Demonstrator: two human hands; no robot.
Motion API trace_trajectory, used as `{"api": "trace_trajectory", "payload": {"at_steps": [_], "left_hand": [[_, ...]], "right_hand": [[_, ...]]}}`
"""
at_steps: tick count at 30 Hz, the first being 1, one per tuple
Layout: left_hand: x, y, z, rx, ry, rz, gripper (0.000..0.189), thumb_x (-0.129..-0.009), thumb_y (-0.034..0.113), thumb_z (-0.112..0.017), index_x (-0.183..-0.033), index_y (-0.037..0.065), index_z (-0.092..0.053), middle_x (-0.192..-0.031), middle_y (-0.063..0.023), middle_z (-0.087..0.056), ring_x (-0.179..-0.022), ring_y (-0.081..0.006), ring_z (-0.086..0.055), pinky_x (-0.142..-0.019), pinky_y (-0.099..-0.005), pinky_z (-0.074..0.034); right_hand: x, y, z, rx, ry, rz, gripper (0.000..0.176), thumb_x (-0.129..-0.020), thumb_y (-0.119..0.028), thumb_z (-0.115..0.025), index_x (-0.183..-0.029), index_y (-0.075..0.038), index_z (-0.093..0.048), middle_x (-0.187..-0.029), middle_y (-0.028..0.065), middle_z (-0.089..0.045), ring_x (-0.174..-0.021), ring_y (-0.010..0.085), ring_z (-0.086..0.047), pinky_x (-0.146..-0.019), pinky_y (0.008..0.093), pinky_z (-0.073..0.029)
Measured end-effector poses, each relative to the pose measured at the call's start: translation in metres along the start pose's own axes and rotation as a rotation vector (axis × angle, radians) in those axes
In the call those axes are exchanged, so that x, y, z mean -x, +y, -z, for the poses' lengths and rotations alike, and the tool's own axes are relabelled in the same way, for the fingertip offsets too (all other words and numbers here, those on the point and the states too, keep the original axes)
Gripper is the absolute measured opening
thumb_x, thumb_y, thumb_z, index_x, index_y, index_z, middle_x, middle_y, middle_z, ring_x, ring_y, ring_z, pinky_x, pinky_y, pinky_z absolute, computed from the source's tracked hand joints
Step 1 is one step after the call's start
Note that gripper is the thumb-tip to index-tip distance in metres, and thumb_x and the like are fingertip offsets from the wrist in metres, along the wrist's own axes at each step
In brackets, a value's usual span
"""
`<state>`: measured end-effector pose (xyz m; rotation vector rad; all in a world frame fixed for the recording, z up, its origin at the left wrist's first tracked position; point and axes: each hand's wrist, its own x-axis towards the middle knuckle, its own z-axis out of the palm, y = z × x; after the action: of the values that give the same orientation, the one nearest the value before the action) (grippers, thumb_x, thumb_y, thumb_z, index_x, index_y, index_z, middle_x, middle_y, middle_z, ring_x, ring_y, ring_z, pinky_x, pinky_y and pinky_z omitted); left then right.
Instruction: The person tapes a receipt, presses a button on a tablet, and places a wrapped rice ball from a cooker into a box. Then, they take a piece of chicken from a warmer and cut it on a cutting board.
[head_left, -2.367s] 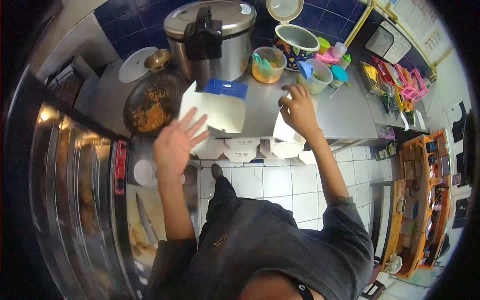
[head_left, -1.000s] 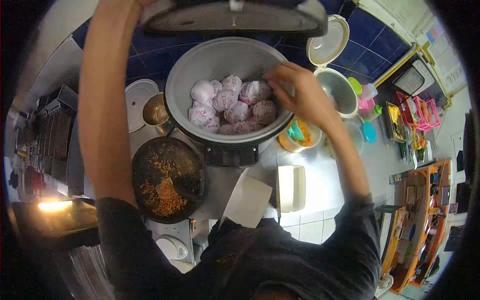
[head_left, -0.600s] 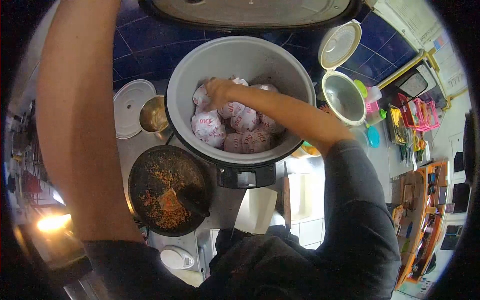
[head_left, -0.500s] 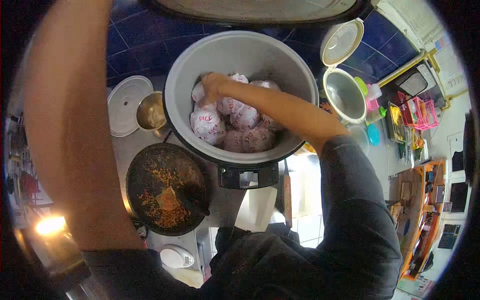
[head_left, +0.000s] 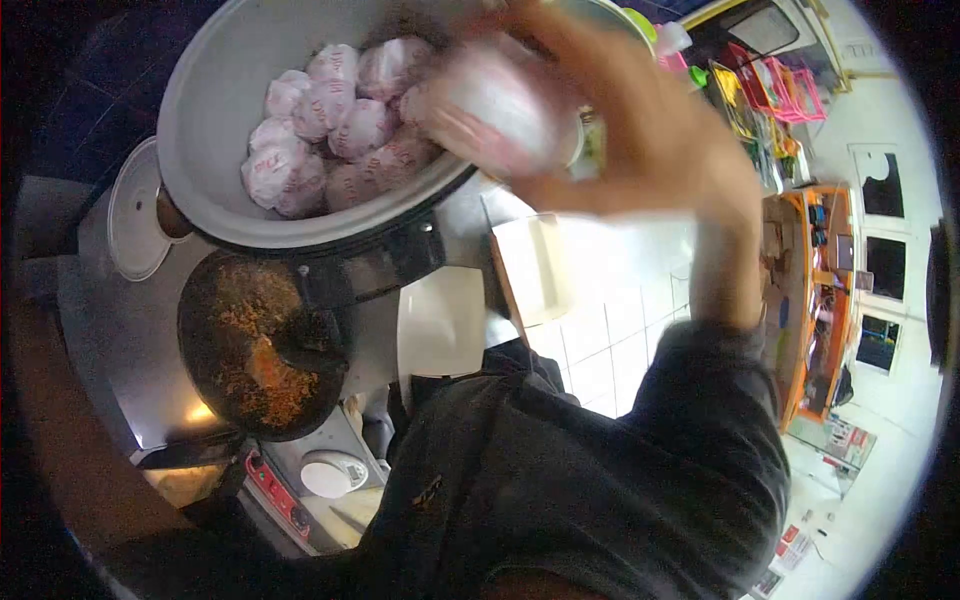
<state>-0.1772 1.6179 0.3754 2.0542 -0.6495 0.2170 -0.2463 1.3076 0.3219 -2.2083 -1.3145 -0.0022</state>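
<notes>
My right hand [head_left: 650, 140], blurred by motion, is wrapped around a rice packet [head_left: 505, 105], a rounded bundle in white paper with pink lettering. It is raised above the right rim of a large rice cooker pot [head_left: 205, 130]. Inside the pot, several similar packets [head_left: 360, 128] are piled together, some marked with pink print. Only my left forearm [head_left: 75, 430] shows, dark along the lower left edge; its hand is out of frame.
A dark stone mortar [head_left: 195, 350] with reddish-brown paste stands below the pot. Nearby are a white lid [head_left: 130, 235], a small white kitchen scale [head_left: 325, 475] and a pale board [head_left: 440, 325]. Pink baskets [head_left: 795, 90] and an orange shelf [head_left: 800, 370] are at right.
My right hand has come out of the pot with a packet and swung right. The view has turned right, so the pot now sits farther left. The left arm has dropped lower in view.
</notes>
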Motion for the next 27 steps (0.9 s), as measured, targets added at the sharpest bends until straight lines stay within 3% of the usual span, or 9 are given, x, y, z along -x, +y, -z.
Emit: {"api": "trace_trajectory", "payload": {"at_steps": [4, 9, 11, 14, 16, 20, 22, 24, 27], "left_hand": [[0.004, 0.001, -0.01, -0.013, -0.014, 0.016, 0.05, -0.082, 0.028, -0.078, -0.12, 0.0, -0.06, -0.106, -0.0185, -0.068, -0.095, -0.026, -0.068, -0.09, -0.037, -0.055], [0.006, 0.005, -0.014, -0.04, -0.005, 0.011, 0.053, -0.082, 0.028, -0.078, -0.121, -0.001, -0.058, -0.107, -0.0195, -0.068, -0.096, -0.0267, -0.068, -0.09, -0.0376, -0.055], [0.007, 0.006, -0.014, -0.045, 0.009, 0.007, 0.054, -0.081, 0.028, -0.079, -0.122, -0.001, -0.057, -0.107, -0.0199, -0.068, -0.096, -0.0269, -0.067, -0.09, -0.0379, -0.055], [0.008, 0.008, -0.011, -0.048, 0.033, -0.001, 0.055, -0.081, 0.028, -0.079, -0.123, -0.001, -0.056, -0.108, -0.0205, -0.067, -0.097, -0.0273, -0.067, -0.09, -0.0383, -0.054], [0.007, 0.009, -0.006, -0.044, 0.044, -0.004, 0.056, -0.081, 0.028, -0.079, -0.124, -0.001, -0.056, -0.108, -0.0208, -0.067, -0.097, -0.0276, -0.067, -0.09, -0.0385, -0.054], [0.005, 0.01, 0.007, -0.042, 0.064, -0.003, 0.059, -0.081, 0.028, -0.079, -0.125, -0.001, -0.055, -0.109, -0.0216, -0.067, -0.098, -0.0281, -0.067, -0.091, -0.039, -0.054], [0.003, 0.009, 0.011, -0.044, 0.074, -0.003, 0.06, -0.081, 0.027, -0.079, -0.126, -0.001, -0.054, -0.109, -0.022, -0.066, -0.099, -0.0283, -0.067, -0.091, -0.0393, -0.054], [0.001, 0.008, 0.015, -0.046, 0.08, -0.006, 0.061, -0.081, 0.027, -0.08, -0.127, -0.001, -0.053, -0.109, -0.0224, -0.066, -0.099, -0.0286, -0.067, -0.091, -0.0396, -0.054], [0.0, 0.003, 0.02, -0.046, 0.09, -0.009, 0.062, -0.08, 0.027, -0.08, -0.128, -0.002, -0.052, -0.11, -0.023, -0.066, -0.1, -0.029, -0.067, -0.091, -0.0399, -0.054]], "right_hand": [[0.122, 0.02, -0.048, -0.014, -0.403, -0.474, 0.079, -0.059, -0.016, -0.081, -0.132, -0.008, -0.051, -0.122, 0.0197, -0.052, -0.11, 0.0405, -0.057, -0.094, 0.0446, -0.051], [0.231, 0.062, -0.199, 0.146, -0.574, -0.41, 0.07, -0.06, -0.018, -0.082, -0.123, -0.009, -0.051, -0.117, 0.0174, -0.051, -0.109, 0.0375, -0.053, -0.081, 0.0445, -0.055], [0.251, 0.073, -0.238, 0.317, -0.576, -0.332, 0.051, -0.074, -0.013, -0.073, -0.121, -0.006, -0.055, -0.118, 0.0189, -0.054, -0.111, 0.0334, -0.056, -0.081, 0.0401, -0.055], [0.243, 0.076, -0.228, 0.156, -0.586, -0.386, 0.047, -0.074, -0.006, -0.071, -0.118, -0.004, -0.056, -0.121, 0.0225, -0.053, -0.107, 0.0398, -0.058, -0.085, 0.0429, -0.055], [0.194, 0.051, -0.152, 0.095, -0.662, -0.471, 0.053, -0.071, -0.011, -0.075, -0.119, -0.004, -0.056, -0.114, 0.0212, -0.057, -0.109, 0.0386, -0.058, -0.09, 0.0463, -0.052], [0.05, -0.009, -0.009, -0.081, -0.398, -0.62, 0.034, -0.079, -0.016, -0.072, -0.11, -0.003, -0.064, -0.092, 0.0153, -0.068, -0.088, 0.0347, -0.068, -0.077, 0.0442, -0.056], [-0.024, -0.018, -0.013, 0.168, -0.155, -0.136, 0.032, -0.081, -0.015, -0.07, -0.109, -0.001, -0.064, -0.089, 0.0162, -0.069, -0.082, 0.0365, -0.068, -0.072, 0.0459, -0.056], [-0.095, 0.001, -0.062, 0.141, -0.2, 0.187, 0.033, -0.08, -0.014, -0.07, -0.109, 0.0, -0.063, -0.092, 0.0185, -0.068, -0.085, 0.0384, -0.068, -0.072, 0.0488, -0.055], [-0.179, 0.029, -0.165, 0.238, -0.613, 0.264, 0.07, -0.072, -0.027, -0.081, -0.129, 0.001, -0.051, -0.122, 0.0285, -0.055, -0.108, 0.0431, -0.061, -0.091, 0.0481, -0.052]]}}
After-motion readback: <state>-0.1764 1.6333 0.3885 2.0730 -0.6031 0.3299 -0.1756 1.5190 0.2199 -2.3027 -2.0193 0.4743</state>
